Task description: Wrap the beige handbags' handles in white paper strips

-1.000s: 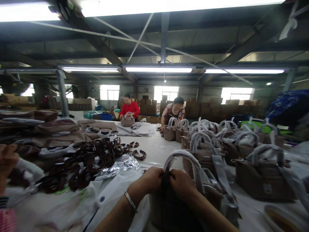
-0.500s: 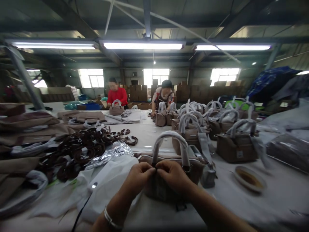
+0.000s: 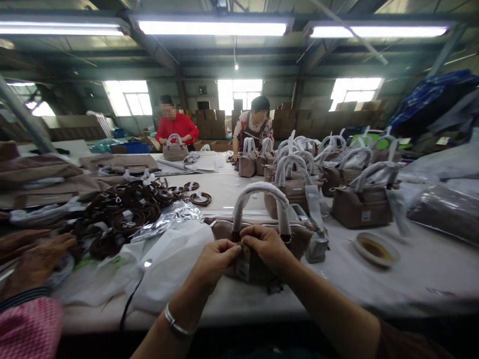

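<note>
A taupe handbag (image 3: 295, 244) stands upright in front of me, its arched handle (image 3: 258, 192) wrapped in white padding. Against its front, below the near foot of the handle, hangs a small brown hang tag (image 3: 244, 264) with a white label. My left hand (image 3: 215, 259), a silver bangle on its wrist, pinches at the tag's upper end between thumb and forefinger. My right hand (image 3: 267, 247) is closed in a pinch at the same spot, its fingertips nearly meeting the left ones. The tag's string is too small to make out between the fingers.
A co-worker's hands (image 3: 35, 257) reach in at the left beside brown coiled straps (image 3: 127, 214). White sheeting (image 3: 175, 259) lies nearer me. Rightward are a round dish (image 3: 376, 249) and several wrapped-handle bags (image 3: 362, 207). Two people (image 3: 175, 127) work across the table.
My view has tipped downward. The hang tag now shows below my fingers, where it was hard to see before. A co-worker's hands and pink checked sleeve have come in at the left.
</note>
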